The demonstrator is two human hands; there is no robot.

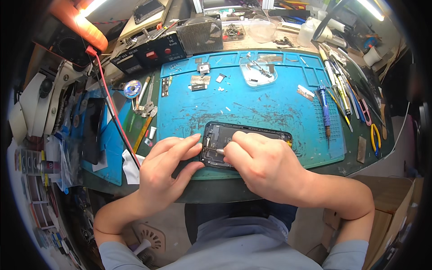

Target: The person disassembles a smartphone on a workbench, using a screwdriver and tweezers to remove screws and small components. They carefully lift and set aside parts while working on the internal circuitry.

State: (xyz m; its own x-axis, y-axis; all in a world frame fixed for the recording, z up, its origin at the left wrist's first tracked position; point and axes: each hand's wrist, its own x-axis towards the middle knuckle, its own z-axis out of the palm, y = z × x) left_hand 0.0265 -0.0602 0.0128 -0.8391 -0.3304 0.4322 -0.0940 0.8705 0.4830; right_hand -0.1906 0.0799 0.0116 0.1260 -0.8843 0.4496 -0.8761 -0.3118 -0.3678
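Observation:
An opened smartphone (216,135) lies sideways on the blue mat, its dark inside facing up. My left hand (164,168) is at its left end, fingers stretched out and apart, with the thumb tip at the near corner. Over the phone's middle, my right hand (265,159) is closed around a slim metal tool (219,151). The tool's thin tip points left onto the parts inside the phone. My fingers hide most of the tool, so I cannot tell its exact kind. The right hand also covers part of the phone's near right side.
Behind the phone, small metal parts and a clear plastic dish (258,72) sit on the blue mat (189,99). A blue screwdriver (324,108), several tweezers-like tools and yellow-handled pliers (375,139) lie at right. Red and black cables (110,101) and a solder spool (132,89) are at left.

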